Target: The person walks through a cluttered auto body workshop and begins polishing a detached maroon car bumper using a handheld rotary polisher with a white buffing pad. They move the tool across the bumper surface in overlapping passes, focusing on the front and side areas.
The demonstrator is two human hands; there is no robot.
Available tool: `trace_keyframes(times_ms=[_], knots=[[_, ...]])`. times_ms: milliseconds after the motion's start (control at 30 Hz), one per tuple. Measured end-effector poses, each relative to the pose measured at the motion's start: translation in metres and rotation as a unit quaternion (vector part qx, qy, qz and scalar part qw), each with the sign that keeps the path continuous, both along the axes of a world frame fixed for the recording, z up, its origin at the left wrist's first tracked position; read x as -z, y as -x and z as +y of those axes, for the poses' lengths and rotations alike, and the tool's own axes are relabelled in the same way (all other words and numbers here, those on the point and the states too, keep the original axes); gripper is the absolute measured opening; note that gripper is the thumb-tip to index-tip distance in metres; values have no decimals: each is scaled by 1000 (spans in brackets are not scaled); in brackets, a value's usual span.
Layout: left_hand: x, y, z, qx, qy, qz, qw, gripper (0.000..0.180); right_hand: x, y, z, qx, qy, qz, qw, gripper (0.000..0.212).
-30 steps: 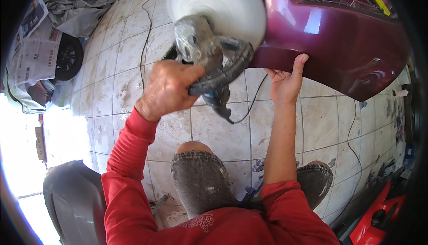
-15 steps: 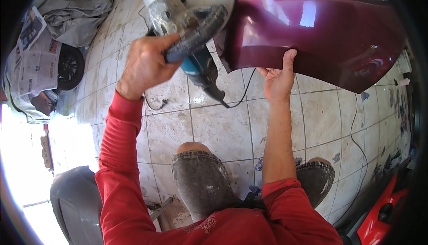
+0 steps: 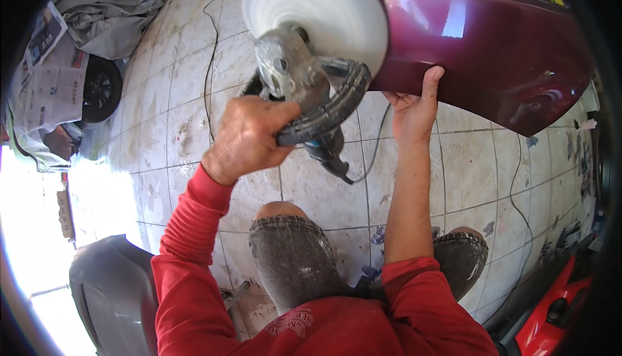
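My left hand (image 3: 249,132) is wrapped around the black loop handle of a power polisher (image 3: 285,64). Its round white pad (image 3: 317,6), blurred as if spinning, overlaps the left edge of a glossy purple car body panel (image 3: 486,64). Whether the pad presses on the surface I cannot tell. At the panel's lower edge is my right hand (image 3: 414,116), its thumb on the outer face and its fingers partly hidden behind the rim. The polisher's rear end points down toward my knees, with its cord trailing from it.
A power cord (image 3: 210,51) snakes over the stained floor tiles (image 3: 324,194), and another cord (image 3: 518,194) lies at right. A grey cover (image 3: 107,12), newspaper and a wheel (image 3: 100,90) stand at left. Near me are a dark grey panel (image 3: 113,291) and a red part (image 3: 551,310).
My left hand has brought the polisher right and nearer to me, so its pad covers more of the panel's left edge. My right hand keeps its grip, shifted slightly right.
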State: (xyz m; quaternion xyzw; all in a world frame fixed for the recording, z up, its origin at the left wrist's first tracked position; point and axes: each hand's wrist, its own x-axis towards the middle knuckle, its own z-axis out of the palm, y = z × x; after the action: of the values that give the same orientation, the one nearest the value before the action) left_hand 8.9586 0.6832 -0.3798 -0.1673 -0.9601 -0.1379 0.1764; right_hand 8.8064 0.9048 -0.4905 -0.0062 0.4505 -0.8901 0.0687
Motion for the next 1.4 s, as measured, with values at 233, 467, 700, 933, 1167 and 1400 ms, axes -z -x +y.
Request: trace_keyframes(times_ms=[233, 467, 700, 933, 1167, 1400], knots=[[67, -31, 17, -39, -79, -69, 994, 24, -5, -1, -3, -3, -14, 7, 1000, 83], [97, -31, 26, -79, -159, -86, 980, 20, 2, 6, -3, -10, -12, -29, 999, 86], [99, -22, 45, -118, -197, -129, 965, 22, 25, 20, 19, -38, -107, -1, 993, 83], [80, -18, 56, -108, -204, -143, 962, 21, 61, 21, 89, -96, 126, 58, 986, 69], [65, -23, 72, -131, -160, -136, 969, 23, -32, -4, 138, 43, 185, -36, 981, 90], [41, -34, 143, -148, -195, -87, 966, 29, -50, 22, 149, -66, 61, -10, 996, 87]])
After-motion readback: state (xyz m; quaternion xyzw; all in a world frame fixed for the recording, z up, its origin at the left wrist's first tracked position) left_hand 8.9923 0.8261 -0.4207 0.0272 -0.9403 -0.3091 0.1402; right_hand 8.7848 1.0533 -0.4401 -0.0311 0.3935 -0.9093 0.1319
